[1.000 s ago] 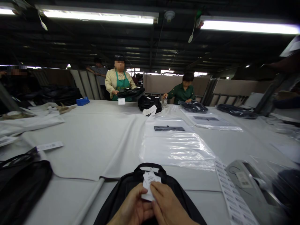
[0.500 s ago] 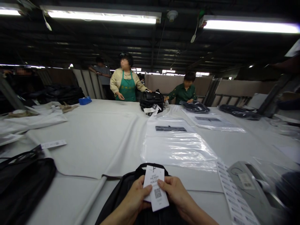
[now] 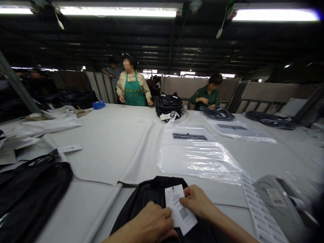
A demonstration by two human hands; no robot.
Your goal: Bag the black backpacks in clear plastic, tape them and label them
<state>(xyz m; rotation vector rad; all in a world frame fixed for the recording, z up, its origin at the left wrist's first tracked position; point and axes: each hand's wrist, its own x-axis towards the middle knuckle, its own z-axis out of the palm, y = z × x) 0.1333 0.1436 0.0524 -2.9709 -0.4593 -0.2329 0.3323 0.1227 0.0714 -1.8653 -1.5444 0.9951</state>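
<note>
A white hang tag (image 3: 181, 210) with printed text and a square code hangs on a black string from a black bag (image 3: 136, 211) in front of me. My right hand (image 3: 198, 202) pinches the tag's right edge between thumb and fingers. At its lower left edge is my left hand (image 3: 154, 222), back upward and fingers curled closed against the tag. What those fingers grip is hidden. Part of a second white card shows beneath the tag. The bag lies on the white-covered table (image 3: 108, 145), its top handle (image 3: 168, 180) pointing away from me.
Another black bag (image 3: 32, 192) with a white tag lies left. Clear plastic bags (image 3: 197, 155) lie ahead. To the right are a barcode label sheet (image 3: 263, 212) and a grey device (image 3: 280, 206). Stacked black bags (image 3: 169, 104) stand near two co-workers across the table.
My left hand has turned back-up and shifted down the tag's left edge. The tag is tilted more. The aproned person's hand has left the stacked bags, and the view has shifted slightly.
</note>
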